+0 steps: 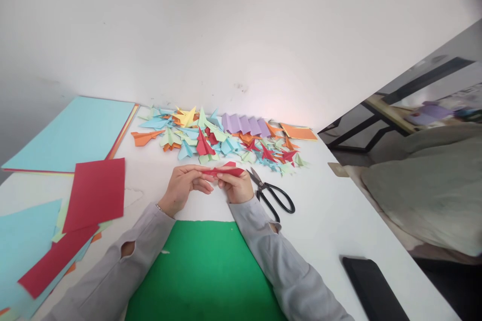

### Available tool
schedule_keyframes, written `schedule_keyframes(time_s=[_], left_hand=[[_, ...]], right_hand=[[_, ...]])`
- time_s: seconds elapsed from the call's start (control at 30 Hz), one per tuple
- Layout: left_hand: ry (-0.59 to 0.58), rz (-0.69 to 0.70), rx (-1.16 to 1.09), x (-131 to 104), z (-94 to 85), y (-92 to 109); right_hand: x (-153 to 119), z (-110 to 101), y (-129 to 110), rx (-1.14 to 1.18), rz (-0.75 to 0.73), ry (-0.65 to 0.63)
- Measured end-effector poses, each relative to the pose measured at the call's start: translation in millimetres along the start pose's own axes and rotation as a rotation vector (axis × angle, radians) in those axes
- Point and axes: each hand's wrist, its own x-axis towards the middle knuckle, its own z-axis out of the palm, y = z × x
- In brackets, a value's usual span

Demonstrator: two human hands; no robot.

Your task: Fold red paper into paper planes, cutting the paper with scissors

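Two bare hands are holding one folded red paper piece (233, 171) above the white flat surface (312, 251), and I am watching them from the head view. With my left hand (179, 188), I am gripping its left end between the fingers; the lower fingers are curling loosely under it. With my right hand (237, 188), I am pinching its right part, thumb lying along the paper. Both hands are coming out of grey sleeves (259, 230).

Just beside my right hand, the metal scissors with black handles (262, 185) are lying with the blades apart, and they are pointing toward the wall (226, 35). Between my forearms, a smooth green sheet (205, 271) is covering the near part of the surface.

Behind the hands, many small folded paper planes in red, orange, yellow, light blue and pale green (205, 146) are lying in a crowded heap. A purple pleated paper (246, 125) is resting at the back of this heap, and a flat orange paper piece (299, 132) is lying at its right end.

On the left, a stack of large sheets with light blue on top (71, 133) is lying near a red rectangular sheet (96, 190). Below this one, a long red strip (58, 261) is lying across light blue paper (26, 241). On the near right, a flat black object (371, 286) is resting on the surface.
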Motion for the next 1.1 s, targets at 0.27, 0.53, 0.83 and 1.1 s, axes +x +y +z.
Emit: schedule_keyframes(time_s=[0.27,0.53,0.83,1.1], left_hand=[[-0.042,0.005,-0.01,0.2,-0.9,-0.4],[-0.02,0.031,0.008,0.0,-0.7,-0.6],[0.002,0.06,0.015,-0.4,-0.5,-1.0],[0.036,0.119,0.039,2.0,-1.9,-1.5]], right_hand=[[1.6,-0.7,-0.1,0.023,-0.013,-0.002],[0.9,0.5,-0.2,0.011,-0.008,0.0],[0.7,1.0,1.7,-0.007,-0.039,0.012],[1.7,-0.2,0.8,0.043,-0.028,0.02]])
